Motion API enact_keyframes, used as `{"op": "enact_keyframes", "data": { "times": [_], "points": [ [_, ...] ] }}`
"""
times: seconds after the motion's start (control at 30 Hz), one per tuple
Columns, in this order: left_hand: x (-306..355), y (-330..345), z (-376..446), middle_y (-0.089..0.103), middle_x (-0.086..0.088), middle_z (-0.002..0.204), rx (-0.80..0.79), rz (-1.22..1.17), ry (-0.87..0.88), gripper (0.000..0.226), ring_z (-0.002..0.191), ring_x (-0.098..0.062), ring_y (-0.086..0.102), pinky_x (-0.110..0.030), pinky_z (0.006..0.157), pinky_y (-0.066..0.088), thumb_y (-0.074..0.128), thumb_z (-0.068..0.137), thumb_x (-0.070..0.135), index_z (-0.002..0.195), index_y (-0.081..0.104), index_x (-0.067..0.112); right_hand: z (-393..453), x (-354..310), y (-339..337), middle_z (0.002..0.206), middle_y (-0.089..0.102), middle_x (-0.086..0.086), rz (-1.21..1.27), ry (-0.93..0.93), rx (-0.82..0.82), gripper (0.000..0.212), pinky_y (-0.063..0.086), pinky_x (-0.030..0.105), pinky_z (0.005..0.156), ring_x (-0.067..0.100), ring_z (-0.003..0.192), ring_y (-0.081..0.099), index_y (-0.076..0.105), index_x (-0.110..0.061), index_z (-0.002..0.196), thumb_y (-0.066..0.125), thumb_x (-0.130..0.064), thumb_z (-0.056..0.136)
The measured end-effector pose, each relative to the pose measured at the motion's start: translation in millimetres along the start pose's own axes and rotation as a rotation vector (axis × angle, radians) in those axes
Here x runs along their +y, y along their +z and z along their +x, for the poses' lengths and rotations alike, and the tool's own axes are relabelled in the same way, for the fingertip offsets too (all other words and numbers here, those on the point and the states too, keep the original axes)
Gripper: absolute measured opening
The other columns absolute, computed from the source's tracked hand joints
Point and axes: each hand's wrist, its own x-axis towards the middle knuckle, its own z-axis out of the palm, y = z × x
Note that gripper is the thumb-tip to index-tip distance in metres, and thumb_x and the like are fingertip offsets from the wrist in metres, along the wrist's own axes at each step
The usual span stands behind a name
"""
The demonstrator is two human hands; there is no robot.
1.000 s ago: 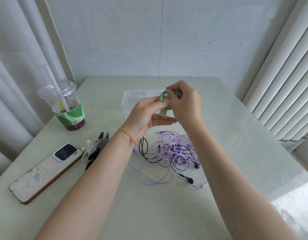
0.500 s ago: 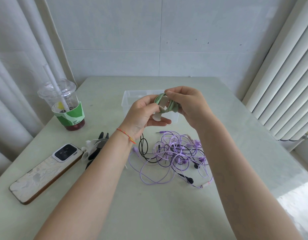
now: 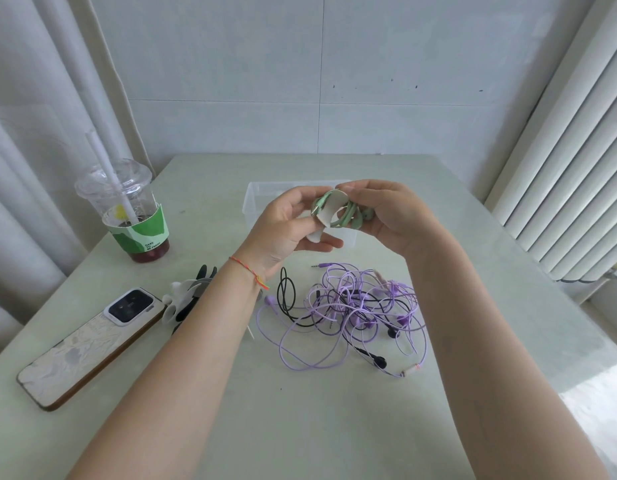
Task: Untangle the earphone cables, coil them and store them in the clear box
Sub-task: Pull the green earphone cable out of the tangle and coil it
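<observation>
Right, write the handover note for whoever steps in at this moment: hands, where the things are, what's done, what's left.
Left hand: pinching the white strap that wraps the green coil.
Right hand: gripping the coiled green earphones, held above the table in front of the clear box.
Purple earphones and black earphones: one tangle on the table, nearer than the box.
Spare black and white straps: beside the phone.
Done: green set coiled, strap partly on.
Left: fasten the strap, box the green set, then untangle, coil and store the purple and black ones.
</observation>
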Motion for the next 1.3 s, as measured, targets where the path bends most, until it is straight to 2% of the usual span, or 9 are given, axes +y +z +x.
{"op": "enact_keyframes", "data": {
  "times": [0.13,0.27,0.4,0.47,0.53,0.63,0.9,1.17,1.3],
  "points": [
    [-3,-1,6,0.054,-0.017,0.128,0.104,-0.081,0.061,0.038,0.098,-0.030,0.067,-0.035,0.083,0.058,0.060,0.086,-0.010,0.118,0.061,0.010,0,2,1,0.080,0.069,0.010,0.054,-0.046,-0.010,0.008,0.056,0.028,0.064,0.020,0.068,0.065,0.068,-0.003,0.089,0.060,-0.002,0.090],
    [-3,-4,9,0.067,-0.020,0.107,0.111,-0.178,-0.051,0.032,0.090,-0.033,0.069,-0.034,0.075,0.058,0.046,0.091,-0.009,0.117,0.061,0.003,1,3,7,0.071,0.067,0.008,0.004,-0.127,0.113,0.007,0.050,0.023,0.056,0.018,0.061,0.062,0.070,-0.006,0.087,0.063,-0.002,0.088],
    [2,-8,8,0.063,-0.023,0.118,0.051,-0.356,-0.164,0.037,0.100,-0.040,0.063,-0.037,0.071,0.058,0.037,0.096,0.011,0.120,0.060,-0.006,2,2,5,0.068,0.067,0.006,-0.229,-0.218,0.198,0.010,0.044,0.023,0.054,0.013,0.053,0.056,0.073,-0.014,0.081,0.068,-0.006,0.085],
    [1,-9,8,0.065,-0.020,0.115,0.034,-0.261,-0.119,0.030,0.100,-0.034,0.064,-0.033,0.074,0.058,0.051,0.097,0.015,0.117,0.063,-0.003,1,1,4,0.068,0.068,0.006,-0.295,-0.232,0.178,0.008,0.044,0.023,0.054,0.012,0.052,0.055,0.073,-0.013,0.081,0.070,-0.006,0.084],
    [-3,-9,7,0.068,-0.017,0.111,0.008,-0.134,-0.070,0.028,0.099,-0.029,0.066,-0.029,0.079,0.056,0.061,0.090,0.004,0.117,0.065,0.000,0,-1,1,0.069,0.069,0.007,-0.346,-0.216,0.151,0.005,0.044,0.023,0.053,0.014,0.052,0.055,0.074,-0.009,0.082,0.070,-0.006,0.083],
    [-5,-11,6,0.070,-0.014,0.105,0.014,-0.080,-0.060,0.032,0.096,-0.028,0.068,-0.026,0.080,0.055,0.060,0.086,-0.008,0.116,0.065,0.004,-1,-3,-4,0.069,0.068,0.009,-0.389,-0.189,0.118,0.004,0.045,0.024,0.052,0.018,0.054,0.055,0.074,-0.006,0.084,0.073,-0.004,0.081],
    [-3,-13,4,0.068,-0.016,0.090,0.063,0.014,-0.075,0.035,0.078,-0.029,0.071,-0.029,0.076,0.058,0.064,0.084,-0.009,0.118,0.062,0.004,-3,-5,-4,0.064,0.068,0.003,-0.594,-0.335,0.129,0.009,0.043,0.018,0.048,0.011,0.046,0.052,0.075,-0.004,0.090,0.072,-0.003,0.082],
    [2,-9,3,0.068,-0.014,0.096,0.058,0.259,-0.062,0.039,0.078,-0.020,0.068,-0.026,0.073,0.058,0.074,0.076,-0.009,0.104,0.064,0.017,-3,0,4,0.069,0.069,0.001,-0.706,-0.341,0.058,0.008,0.043,0.011,0.056,0.000,0.054,0.056,0.076,-0.012,0.086,0.074,-0.006,0.080],
    [4,-11,3,0.069,-0.015,0.096,0.082,0.253,-0.062,0.035,0.072,-0.018,0.068,-0.027,0.071,0.059,0.070,0.080,-0.008,0.110,0.064,0.008,-2,-1,3,0.071,0.069,0.001,-0.699,-0.355,0.056,0.009,0.045,0.014,0.059,0.003,0.057,0.057,0.075,-0.013,0.084,0.074,-0.005,0.081]
  ]
}}
